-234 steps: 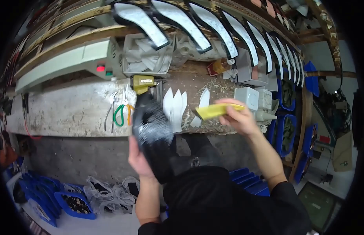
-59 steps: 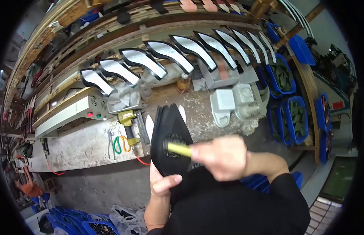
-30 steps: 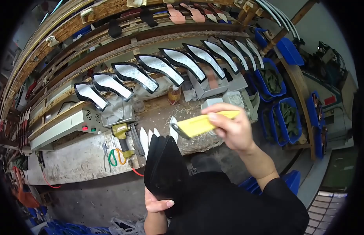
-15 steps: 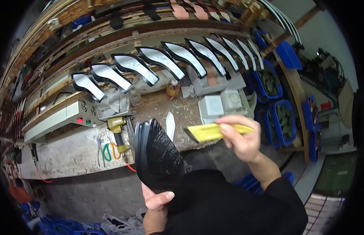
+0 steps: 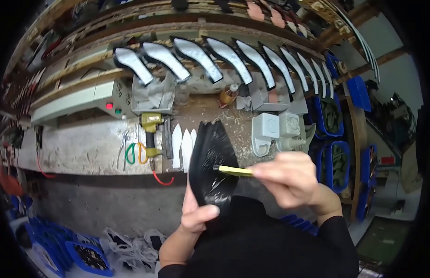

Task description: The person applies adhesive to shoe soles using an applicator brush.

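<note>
My left hand grips a stack of black sole-shaped pieces from below, thumb pressed over the front face. A wet sheen covers much of that face, with whitish streaks low down. In my right hand is a flat yellow-handled brush, pinched between thumb and fingers. Its dark bristle end overlaps the middle of the black face. Behind the stack, white pointed inserts lie on the workbench. White square tubs stand behind my right hand.
A row of black-edged soles with whitish faces leans along the rack. On the bench are a stapler-like tool, scissors, pliers and an amber bottle. Blue baskets stand right; more baskets sit lower left.
The brush has come left and turned edge-on, now over the black stack rather than beside it. The face looks wetter, with fewer white streaks. The camera view has shifted.
</note>
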{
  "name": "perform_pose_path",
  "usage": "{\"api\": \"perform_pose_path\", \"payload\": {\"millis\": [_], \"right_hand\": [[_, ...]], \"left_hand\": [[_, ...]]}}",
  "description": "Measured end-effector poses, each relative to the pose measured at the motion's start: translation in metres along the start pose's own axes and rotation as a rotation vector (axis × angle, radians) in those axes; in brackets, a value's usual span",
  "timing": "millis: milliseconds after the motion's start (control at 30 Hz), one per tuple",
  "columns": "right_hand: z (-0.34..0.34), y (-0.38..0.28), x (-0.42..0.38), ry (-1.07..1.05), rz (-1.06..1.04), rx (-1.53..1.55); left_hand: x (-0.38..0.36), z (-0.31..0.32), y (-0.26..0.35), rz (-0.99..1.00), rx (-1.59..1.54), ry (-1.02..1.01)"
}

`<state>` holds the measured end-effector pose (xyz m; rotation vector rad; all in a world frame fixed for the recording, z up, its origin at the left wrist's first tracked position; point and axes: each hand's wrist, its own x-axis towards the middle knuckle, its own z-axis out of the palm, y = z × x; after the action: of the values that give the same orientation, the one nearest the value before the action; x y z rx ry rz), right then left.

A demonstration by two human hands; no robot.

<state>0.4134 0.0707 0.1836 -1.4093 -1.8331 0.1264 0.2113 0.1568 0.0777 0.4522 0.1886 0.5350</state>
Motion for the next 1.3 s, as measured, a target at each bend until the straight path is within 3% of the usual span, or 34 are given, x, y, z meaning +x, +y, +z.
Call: {"api": "perform_pose_path", "payload": {"millis": [33,167,367,533,633,800,867,933,1000,1167,1233,1267,1300], "right_hand": [[0.002,0.004,-0.001,-0.028,0.053,-0.004],[0.033,-0.005,-0.013,-0.024,-0.066,0.058],[0.014,-0.026,-0.020,-0.018,0.049,0.234],[0.016,-0.024,-0.029,-0.189,-0.044,0.149],[0.004,-0.023,-0.028,-0.043,-0.005,0.225],[0.016,-0.013,-0.028,-0.167,-0.071,0.086],[0.007,-0.012,-0.022,-0.087,-0.101,0.189],[0.004,0.005,0.000,-0.017,-0.115,0.233],[0.004,0.016,0.026,-0.143,-0.151,0.165],[-0.016,-0.001,0.017,-0.392,-0.056,0.400],[-0.005,0.013,0.031,-0.071,-0.147,0.596],[-0.002,0.022,0.045,-0.062,-0.134,0.597],[0.000,0.033,0.063,-0.082,-0.113,0.404]], "left_hand": [[0.001,0.006,-0.007,0.048,-0.121,0.011],[0.016,0.013,-0.008,0.152,-0.408,0.068],[0.032,0.015,0.000,0.211,-0.509,0.232],[0.049,0.005,0.007,0.259,-0.484,0.374],[0.055,0.000,0.010,0.284,-0.509,0.328],[0.060,-0.002,0.014,0.286,-0.525,0.279],[0.063,-0.006,0.017,0.301,-0.525,0.277],[0.062,-0.007,0.018,0.228,-0.561,0.152],[0.064,-0.004,0.017,0.161,-0.611,0.019],[0.058,-0.001,0.029,0.131,-0.673,0.078],[0.052,-0.002,0.027,0.106,-0.613,0.162],[0.049,-0.001,0.025,0.077,-0.554,0.237],[0.047,0.001,0.024,0.049,-0.492,0.304]]}}
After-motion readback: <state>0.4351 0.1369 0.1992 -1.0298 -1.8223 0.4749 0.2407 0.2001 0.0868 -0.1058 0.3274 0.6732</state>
